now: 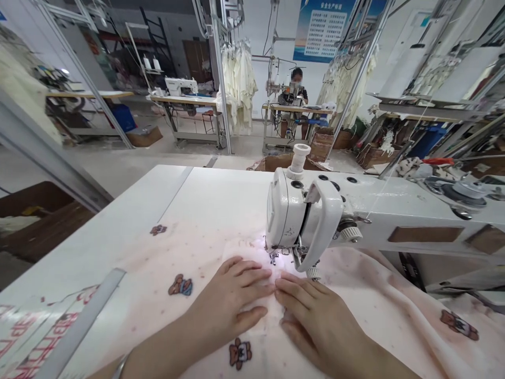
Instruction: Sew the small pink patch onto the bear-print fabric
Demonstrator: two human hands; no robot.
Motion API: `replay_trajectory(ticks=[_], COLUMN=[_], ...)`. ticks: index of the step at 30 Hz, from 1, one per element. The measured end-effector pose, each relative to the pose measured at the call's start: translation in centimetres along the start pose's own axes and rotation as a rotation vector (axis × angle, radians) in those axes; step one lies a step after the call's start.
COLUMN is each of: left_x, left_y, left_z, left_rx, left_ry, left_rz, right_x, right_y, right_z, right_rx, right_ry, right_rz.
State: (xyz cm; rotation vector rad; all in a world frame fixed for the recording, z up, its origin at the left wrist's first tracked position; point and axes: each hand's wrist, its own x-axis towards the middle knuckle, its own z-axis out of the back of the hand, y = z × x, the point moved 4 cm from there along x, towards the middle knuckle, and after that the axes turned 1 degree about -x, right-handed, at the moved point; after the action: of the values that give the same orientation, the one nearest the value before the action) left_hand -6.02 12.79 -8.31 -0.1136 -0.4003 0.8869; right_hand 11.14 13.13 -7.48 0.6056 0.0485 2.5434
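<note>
A pale pink fabric [394,310] printed with small bears lies across the white table [130,221], running under the head of a white sewing machine [311,210]. My left hand [232,297] lies flat on the cloth just in front of the presser foot [276,257], fingers stretched out. My right hand [315,316] rests flat beside it, fingertips touching those of the left hand. Both hands press the fabric down near the needle. Neither hand grips anything.
A metal ruler strip [82,321] lies at the table's left front. Behind, a person [294,92] sits at another sewing station. Cream garments [239,79] hang on racks. Cardboard boxes [144,136] stand on the floor.
</note>
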Motion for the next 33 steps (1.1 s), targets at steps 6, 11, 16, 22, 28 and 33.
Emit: replay_trajectory(ticks=[6, 11, 16, 22, 28, 33], left_x=[0.3, 1.2, 1.9, 1.6, 1.1, 1.6], left_y=[0.4, 1.1, 1.3, 0.7, 1.7, 1.6], left_z=[0.2, 0.5, 1.2, 3.4, 2.2, 2.8], left_rx=[0.008, 0.055, 0.094, 0.075, 0.033, 0.150], left_ry=[-0.031, -0.027, -0.064, 0.047, 0.048, 0.126], left_rz=[-0.015, -0.066, -0.096, -0.458, -0.336, -0.323], right_x=[-0.2, 0.4, 0.8, 0.5, 0.6, 1.0], right_y=[-0.9, -2.4, -2.0, -0.4, -3.0, -2.7], right_z=[-0.7, -0.9, -0.6, -1.0, -0.5, -0.5], right_rx=[0.079, 0.069, 0.002, 0.061, 0.093, -0.017], right_ry=[0.099, 0.087, 0.020, 0.233, 0.129, 0.101], right_rz=[-0.048, -0.047, -0.058, -0.072, -0.001, -0.081])
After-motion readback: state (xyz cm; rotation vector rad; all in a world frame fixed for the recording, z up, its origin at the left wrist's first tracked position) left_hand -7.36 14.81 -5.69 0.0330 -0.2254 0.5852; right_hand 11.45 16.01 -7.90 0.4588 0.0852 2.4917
